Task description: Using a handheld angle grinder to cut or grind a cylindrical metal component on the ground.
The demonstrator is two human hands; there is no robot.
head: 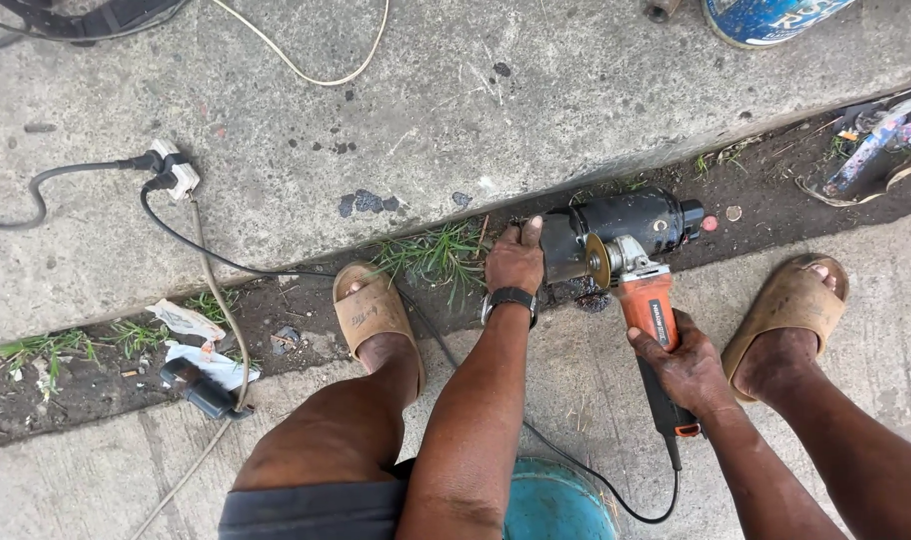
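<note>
Left hand pressed palm-down on the near end of the black cylindrical metal motor housing, fingers spread and curled over its edge, thumb pointing up, looks like it's pinning the part so it can't roll. Right hand closed tight round the body of the orange and black angle grinder, disc up against the housing's left end, tool held nearly square to the cylinder. Housing lies across the dirt gap between two concrete slabs, back side snug to the raised slab edge, which likely braces it. Tan rubber sandals, left one and right one, planted either side, so sideways room is tight; open concrete nearer the person. Black grinder cord loops back under the right arm, past a teal round seat. White plug adaptor with cables sits well apart at left. Grass tuft just beside the left hand
</note>
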